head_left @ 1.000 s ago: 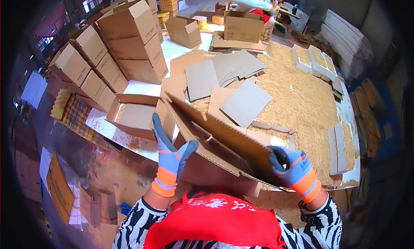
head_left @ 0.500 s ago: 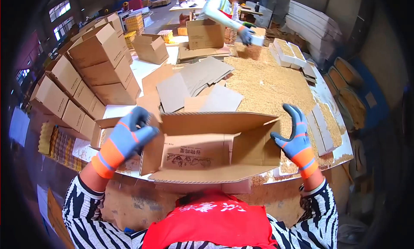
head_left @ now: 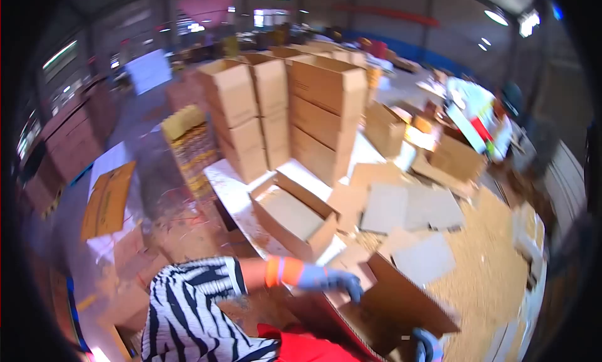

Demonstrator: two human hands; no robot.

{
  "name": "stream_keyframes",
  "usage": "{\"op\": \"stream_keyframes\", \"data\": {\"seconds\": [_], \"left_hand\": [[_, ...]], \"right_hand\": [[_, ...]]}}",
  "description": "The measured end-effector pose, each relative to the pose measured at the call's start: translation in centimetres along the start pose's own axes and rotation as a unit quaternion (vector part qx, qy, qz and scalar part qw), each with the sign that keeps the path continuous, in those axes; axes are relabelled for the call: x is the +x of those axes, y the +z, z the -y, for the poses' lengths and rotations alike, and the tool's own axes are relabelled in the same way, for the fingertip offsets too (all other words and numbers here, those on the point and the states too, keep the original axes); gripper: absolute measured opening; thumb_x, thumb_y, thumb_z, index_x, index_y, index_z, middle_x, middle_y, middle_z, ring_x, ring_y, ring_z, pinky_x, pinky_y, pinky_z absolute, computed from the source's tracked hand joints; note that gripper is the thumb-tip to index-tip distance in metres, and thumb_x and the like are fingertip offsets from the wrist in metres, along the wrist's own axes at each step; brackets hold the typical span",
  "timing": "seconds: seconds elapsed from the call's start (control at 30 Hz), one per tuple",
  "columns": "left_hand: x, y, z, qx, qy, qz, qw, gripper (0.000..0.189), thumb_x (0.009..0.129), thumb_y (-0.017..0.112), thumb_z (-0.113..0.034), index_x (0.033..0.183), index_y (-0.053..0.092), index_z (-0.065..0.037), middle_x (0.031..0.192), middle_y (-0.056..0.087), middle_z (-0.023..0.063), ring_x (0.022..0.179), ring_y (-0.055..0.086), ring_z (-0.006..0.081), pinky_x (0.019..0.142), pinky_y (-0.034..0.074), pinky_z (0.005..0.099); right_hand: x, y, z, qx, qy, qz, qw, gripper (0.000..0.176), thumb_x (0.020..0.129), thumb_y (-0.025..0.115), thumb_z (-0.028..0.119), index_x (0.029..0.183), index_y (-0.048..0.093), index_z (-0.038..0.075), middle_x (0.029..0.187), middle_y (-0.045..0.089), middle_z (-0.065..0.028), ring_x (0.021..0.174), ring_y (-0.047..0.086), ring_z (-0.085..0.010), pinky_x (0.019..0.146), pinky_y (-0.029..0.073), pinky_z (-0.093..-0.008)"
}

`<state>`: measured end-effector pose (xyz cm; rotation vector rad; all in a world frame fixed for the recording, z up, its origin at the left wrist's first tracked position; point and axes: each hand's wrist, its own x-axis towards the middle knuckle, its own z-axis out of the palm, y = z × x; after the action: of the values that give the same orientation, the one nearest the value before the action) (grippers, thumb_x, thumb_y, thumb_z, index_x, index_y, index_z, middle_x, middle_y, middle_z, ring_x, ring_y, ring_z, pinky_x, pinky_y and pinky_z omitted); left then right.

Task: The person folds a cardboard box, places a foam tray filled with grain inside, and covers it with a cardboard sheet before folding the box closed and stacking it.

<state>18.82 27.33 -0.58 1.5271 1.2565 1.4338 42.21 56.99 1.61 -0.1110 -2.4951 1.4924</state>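
Head view is showing the person's left hand (head_left: 327, 279), in a blue glove with an orange cuff, curling its fingers over the near left flap of a brown carton (head_left: 401, 302) and holding it. This carton is lying open at the table (head_left: 233, 196) edge, just in front of the person. At the carton's lower right, the right hand (head_left: 426, 346) is showing only partly; its fingers cannot be told. Behind-left of the carton an open box (head_left: 291, 214) is sitting, and behind the carton flat cardboard sheets (head_left: 407, 206) are lying.
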Motion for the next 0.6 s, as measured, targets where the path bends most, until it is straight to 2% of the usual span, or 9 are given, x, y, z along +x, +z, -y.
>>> {"op": "stream_keyframes", "data": {"seconds": [0.1,0.17,0.23,0.3,0.4,0.47,0.5,0.53,0.6], "left_hand": [[1.8,3.1,-3.4,0.126,-0.336,-0.254,0.898,0.032,0.087,0.063,-0.036,0.104,0.061,-0.010,0.109,0.059,0.0057,0.108,0.054,0.0235,0.087,0.046,0.0355],[3.2,4.1,-1.3,0.449,-0.292,-0.348,0.770,0.044,0.082,0.065,-0.041,0.111,0.058,-0.009,0.115,0.055,0.0098,0.109,0.052,0.0287,0.090,0.043,0.0403],[4.6,4.6,2.0,0.603,-0.225,-0.393,0.657,0.070,0.070,0.072,-0.047,0.125,0.047,-0.011,0.129,0.045,0.0140,0.118,0.045,0.0317,0.098,0.036,0.0455],[4.8,4.4,2.3,0.624,-0.050,-0.465,0.626,0.084,0.069,0.070,-0.051,0.134,0.041,-0.006,0.136,0.038,0.0175,0.130,0.033,0.0366,0.111,0.020,0.0508],[4.1,4.9,-0.2,0.607,-0.119,-0.436,0.654,0.094,0.074,0.061,-0.058,0.145,0.028,-0.005,0.147,0.026,0.0188,0.137,0.024,0.0365,0.112,0.016,0.0522],[4.5,4.0,0.4,0.539,-0.273,-0.410,0.684,0.087,0.084,0.049,-0.063,0.141,0.031,-0.001,0.140,0.036,0.0236,0.128,0.038,0.0371,0.106,0.029,0.0461],[5.0,4.1,-0.7,0.461,-0.379,-0.375,0.709,0.085,0.086,0.044,-0.065,0.138,0.035,0.001,0.135,0.044,0.0258,0.122,0.048,0.0370,0.101,0.038,0.0431],[5.5,2.1,-2.4,0.371,-0.504,-0.231,0.744,0.080,0.088,0.038,-0.066,0.129,0.044,0.003,0.118,0.056,0.0258,0.102,0.060,0.0368,0.086,0.047,0.0416],[5.4,2.6,0.4,0.476,-0.421,-0.248,0.731,0.070,0.089,0.040,-0.063,0.116,0.052,0.001,0.097,0.063,0.0221,0.077,0.062,0.0338,0.075,0.048,0.0411]], "right_hand": [[0.8,-2.2,-0.4,-0.048,0.011,0.049,0.998,0.035,0.098,0.047,0.027,0.110,0.063,-0.001,0.111,0.064,-0.0136,0.101,0.061,-0.0246,0.094,0.046,-0.0338],[1.4,-3.1,1.8,0.049,0.177,-0.033,0.982,0.037,0.098,0.045,0.025,0.122,0.057,-0.001,0.118,0.060,-0.0176,0.116,0.053,-0.0255,0.098,0.042,-0.0375],[4.2,-2.5,8.1,-0.224,-0.199,-0.123,0.946,0.039,0.096,0.048,0.022,0.127,0.052,-0.001,0.123,0.057,-0.0200,0.117,0.052,-0.0324,0.100,0.039,-0.0416],[4.6,-2.2,7.2,-0.340,-0.125,0.022,0.932,0.042,0.094,0.052,0.021,0.130,0.050,-0.001,0.126,0.055,-0.0206,0.118,0.050,-0.0365,0.102,0.037,-0.0433],[2.5,-0.9,6.1,-0.348,-0.156,0.174,0.908,0.049,0.089,0.057,0.022,0.132,0.048,0.000,0.133,0.049,-0.0208,0.125,0.043,-0.0389,0.107,0.031,-0.0445],[1.6,-1.3,2.5,-0.294,-0.195,0.232,0.906,0.048,0.092,0.050,0.025,0.134,0.047,0.001,0.138,0.044,-0.0207,0.133,0.035,-0.0362,0.111,0.026,-0.0456],[2.0,-2.2,0.7,-0.210,-0.099,0.269,0.935,0.050,0.093,0.046,0.028,0.136,0.045,0.002,0.139,0.044,-0.0185,0.134,0.034,-0.0334,0.111,0.027,-0.0458],[2.4,-2.8,-1.1,-0.126,-0.059,0.112,0.984,0.050,0.094,0.046,0.029,0.135,0.045,0.002,0.137,0.046,-0.0173,0.133,0.034,-0.0314,0.111,0.028,-0.0442],[2.3,-3.4,-5.6,-0.003,0.067,-0.071,0.995,0.050,0.095,0.045,0.032,0.135,0.045,0.002,0.137,0.046,-0.0150,0.133,0.035,-0.0278,0.111,0.029,-0.0412]]}}
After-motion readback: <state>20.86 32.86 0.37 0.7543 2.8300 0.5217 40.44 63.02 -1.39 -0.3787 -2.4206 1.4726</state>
